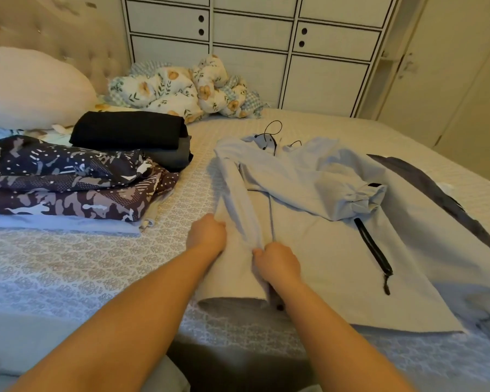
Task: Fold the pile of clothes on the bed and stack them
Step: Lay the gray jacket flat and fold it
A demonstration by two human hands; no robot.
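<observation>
both hands, left hand and right hand, pinch grey jacket sleeve; folded stack left, floral quilt behind.

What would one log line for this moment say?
step: folding jacket | left hand: grips sleeve | right hand: grips sleeve | folded stack: beside

There is one view only, from a wide-angle camera worn on the person's head. It looks forward and down across the bed from the near edge, close enough that both forearms fill the lower part of the picture and the left hand and right hand sit near the middle. The lens faces the white drawer unit against the far wall, with the padded headboard at upper left. Straight lines bend toward the edges of the frame.
</observation>
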